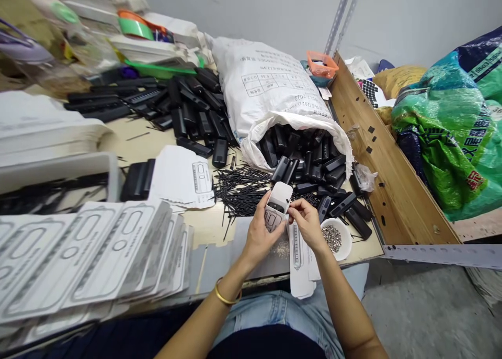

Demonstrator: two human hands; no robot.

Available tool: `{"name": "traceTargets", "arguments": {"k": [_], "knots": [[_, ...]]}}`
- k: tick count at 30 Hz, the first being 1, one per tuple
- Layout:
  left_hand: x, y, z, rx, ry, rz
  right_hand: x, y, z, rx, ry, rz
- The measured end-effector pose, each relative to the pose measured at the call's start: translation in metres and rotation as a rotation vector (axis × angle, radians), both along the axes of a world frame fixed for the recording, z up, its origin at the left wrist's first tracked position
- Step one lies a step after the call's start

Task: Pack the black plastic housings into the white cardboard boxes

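Observation:
My left hand (259, 234) wraps its fingers round a small white printed carton (276, 206) with its top flap standing open and a dark part showing inside. My right hand (307, 222) pinches the carton's right edge with closed fingers. Both hands hover over the near edge of the table, just in front of a heap of thin black rods (239, 190). A small white bowl of tiny metal screws (334, 238) sits just right of my right hand. A flat unfolded carton (298, 259) lies under my right wrist.
An open white sack (270, 94) spills black plastic parts (309, 163) behind the hands. More black parts (188, 113) lie farther back. Stacks of flat printed cartons (98, 254) fill the left. A wooden board (376, 155) and green bags (447, 134) stand at the right.

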State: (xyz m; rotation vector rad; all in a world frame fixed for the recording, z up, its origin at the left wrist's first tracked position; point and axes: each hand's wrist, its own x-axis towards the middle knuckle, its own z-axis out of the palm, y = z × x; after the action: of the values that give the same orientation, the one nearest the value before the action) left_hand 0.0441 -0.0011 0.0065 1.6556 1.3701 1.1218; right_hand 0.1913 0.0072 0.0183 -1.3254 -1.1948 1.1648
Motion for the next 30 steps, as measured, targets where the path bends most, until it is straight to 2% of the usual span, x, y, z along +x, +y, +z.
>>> {"name": "traceTargets", "arguments": {"k": [4,5,8,9,10,12,15,18,20,25,30], "knots": [[-0.002,-0.002,-0.002,0.041,-0.003,0.003,0.010,0.004,0.001,0.177,-0.319,-0.315],[-0.003,-0.002,-0.002,0.051,-0.002,-0.014,0.010,0.005,0.001,0.196,-0.342,-0.305],[-0.004,-0.003,-0.002,0.105,0.018,-0.120,0.003,0.003,0.001,0.111,-0.190,-0.014],[-0.004,-0.003,-0.002,0.122,0.031,-0.167,-0.001,0.002,0.000,0.082,-0.133,0.041],[-0.005,-0.003,-0.002,0.136,0.044,-0.215,-0.006,0.000,0.000,0.069,-0.098,0.038],[-0.004,-0.004,-0.002,0.144,0.055,-0.294,-0.017,-0.005,-0.001,0.089,-0.085,-0.079],[-0.003,-0.006,-0.003,0.074,-0.027,-0.307,-0.030,-0.014,0.000,0.182,-0.117,-0.195],[0.001,-0.008,-0.001,-0.027,-0.167,-0.255,-0.038,-0.022,0.002,0.355,-0.215,-0.168],[0.004,-0.008,0.000,-0.052,-0.211,-0.230,-0.040,-0.023,0.003,0.417,-0.254,-0.145],[0.007,-0.008,-0.001,-0.100,-0.187,-0.236,-0.038,-0.023,-0.001,0.352,-0.207,-0.223],[0.012,-0.007,-0.006,-0.033,-0.151,-0.229,-0.033,-0.028,-0.009,0.478,-0.300,-0.125]]}}
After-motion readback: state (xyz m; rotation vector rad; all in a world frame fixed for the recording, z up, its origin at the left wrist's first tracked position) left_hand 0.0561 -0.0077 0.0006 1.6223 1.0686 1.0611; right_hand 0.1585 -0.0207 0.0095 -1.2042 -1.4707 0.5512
